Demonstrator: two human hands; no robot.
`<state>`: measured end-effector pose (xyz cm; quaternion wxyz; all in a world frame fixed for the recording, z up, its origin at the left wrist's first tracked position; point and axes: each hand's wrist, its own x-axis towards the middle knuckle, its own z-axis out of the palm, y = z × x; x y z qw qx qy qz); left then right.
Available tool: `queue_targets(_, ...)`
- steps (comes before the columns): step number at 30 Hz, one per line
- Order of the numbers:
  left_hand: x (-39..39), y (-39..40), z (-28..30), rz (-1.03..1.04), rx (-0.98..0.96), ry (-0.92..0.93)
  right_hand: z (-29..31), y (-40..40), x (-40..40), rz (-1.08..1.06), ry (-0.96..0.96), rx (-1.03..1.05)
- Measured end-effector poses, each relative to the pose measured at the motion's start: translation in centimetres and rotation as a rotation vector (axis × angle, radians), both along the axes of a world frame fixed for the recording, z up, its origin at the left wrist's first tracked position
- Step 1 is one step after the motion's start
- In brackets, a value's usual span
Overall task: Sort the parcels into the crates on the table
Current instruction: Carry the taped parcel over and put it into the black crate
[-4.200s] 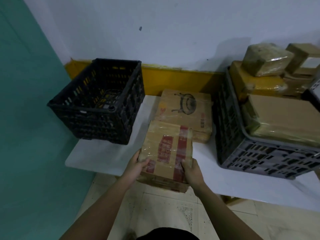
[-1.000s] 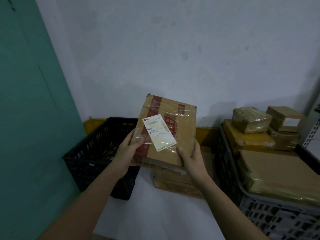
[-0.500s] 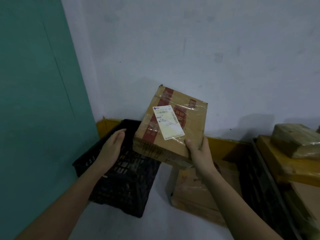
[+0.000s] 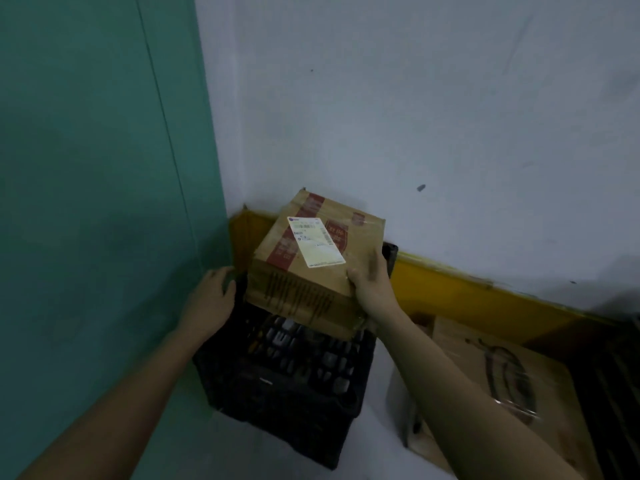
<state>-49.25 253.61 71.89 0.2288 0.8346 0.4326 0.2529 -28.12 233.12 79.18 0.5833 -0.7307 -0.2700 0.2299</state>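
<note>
Parcel (image 4: 320, 254) lowered over black crate (image 4: 287, 382), right fingers (image 4: 356, 274) gripping, left hand (image 4: 211, 299) loose, boxes (image 4: 502, 386) beside.

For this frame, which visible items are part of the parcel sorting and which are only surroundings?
Part of the job:
- taped cardboard parcel, gripped by the right hand
- black plastic crate under it
- left hand, open at the crate's left rim
- flat cardboard parcel on the table

Surroundings:
- green wall
- white wall
- yellow strip

Held parcel (image 4: 313, 268) over crate (image 4: 287, 382) mouth — green wall (image 4: 97, 202) crowding left
</note>
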Motion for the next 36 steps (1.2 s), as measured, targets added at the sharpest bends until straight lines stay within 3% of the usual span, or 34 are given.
queue_targets(3,0.8,1.1,-0.8,-0.038,-0.115,0.090,-3.1,2.0,0.2,-0.038,0.002,-0.224)
queue_targets(5,1.4,1.3,-1.4,-0.104,-0.187,0.264,-5.4,3.1,0.3,-0.085,0.017,-0.303)
queue_targets(7,1.7,1.5,-2.0,-0.107,-0.124,0.459,-7.3,4.6,0.6,-0.116,0.052,-0.330)
queue_targets(9,1.6,1.3,-2.4,-0.096,-0.033,0.536,-8.9,5.9,0.6,-0.111,0.109,-0.329)
queue_targets(12,1.5,1.0,-2.7,-0.094,0.042,0.535,-11.4,7.6,0.4,-0.060,0.100,-0.478)
queue_targets(15,1.5,1.0,-2.6,-0.097,0.063,0.519,-12.8,8.8,0.0,0.000,-0.137,-0.797)
queue_targets(21,1.4,0.8,-3.0,-0.079,0.087,0.517,-14.1,9.3,-1.1,0.252,-0.469,-0.833)
queue_targets(28,1.3,1.1,-3.5,-0.092,0.076,0.499,-14.3,10.7,0.0,0.317,-0.268,-0.827)
queue_targets(36,1.4,1.0,-3.3,-0.096,0.078,0.552,-14.2,9.8,-0.3,0.350,-0.432,-0.991)
